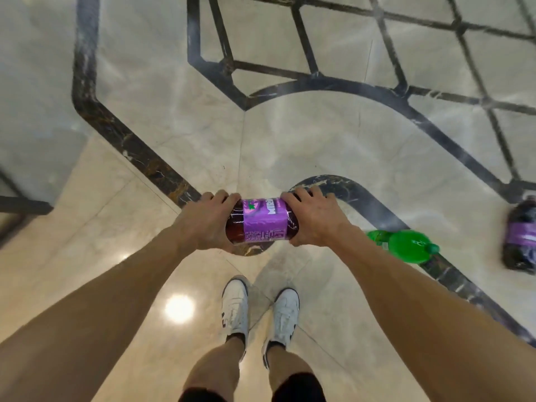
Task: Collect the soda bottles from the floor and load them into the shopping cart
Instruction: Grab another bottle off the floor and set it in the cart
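A dark soda bottle with a purple label (262,223) is held sideways in front of me, above the floor. My left hand (204,220) grips its left end and my right hand (314,217) grips its right end. A green soda bottle (406,246) lies on its side on the floor just right of my right forearm. Another dark bottle with a purple label (520,237) lies on the floor at the far right edge. No shopping cart shows clearly in this view.
The floor is glossy beige marble (174,126) with dark inlaid bands (116,126). My feet in white sneakers (261,311) stand below the held bottle. A dark frame of some object (20,206) juts in at the left edge.
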Motion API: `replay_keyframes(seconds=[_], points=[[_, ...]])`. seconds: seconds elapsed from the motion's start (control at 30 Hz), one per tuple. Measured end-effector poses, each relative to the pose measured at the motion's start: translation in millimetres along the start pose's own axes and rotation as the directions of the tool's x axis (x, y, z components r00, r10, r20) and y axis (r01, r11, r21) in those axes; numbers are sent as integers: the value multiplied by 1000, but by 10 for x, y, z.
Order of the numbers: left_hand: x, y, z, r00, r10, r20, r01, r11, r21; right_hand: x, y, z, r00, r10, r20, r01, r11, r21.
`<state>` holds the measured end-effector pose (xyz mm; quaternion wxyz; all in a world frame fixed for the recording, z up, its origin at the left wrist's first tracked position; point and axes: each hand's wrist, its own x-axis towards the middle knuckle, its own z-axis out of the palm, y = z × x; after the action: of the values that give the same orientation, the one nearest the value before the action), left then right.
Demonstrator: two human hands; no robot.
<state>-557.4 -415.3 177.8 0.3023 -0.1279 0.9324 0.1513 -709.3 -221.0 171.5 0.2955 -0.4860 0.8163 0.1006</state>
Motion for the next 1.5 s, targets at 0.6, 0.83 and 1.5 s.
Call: replay_keyframes(seconds=[0.6, 0.83, 1.5], points=[[-2822, 398, -3330, 971, 111, -213, -77, 984, 158, -2457, -919, -3607, 993, -44, -113, 38, 998, -51], [-3311, 324, -3492, 958, 5, -285, 30, 992, 121, -2660, -1161, -4171, 974, -171, -149, 147, 976, -158], [-5394, 514, -2815, 679, -663, -315, 574, 747, -334, -2857, -2670, -4714, 680, -733, -1, 656, 609, -446]])
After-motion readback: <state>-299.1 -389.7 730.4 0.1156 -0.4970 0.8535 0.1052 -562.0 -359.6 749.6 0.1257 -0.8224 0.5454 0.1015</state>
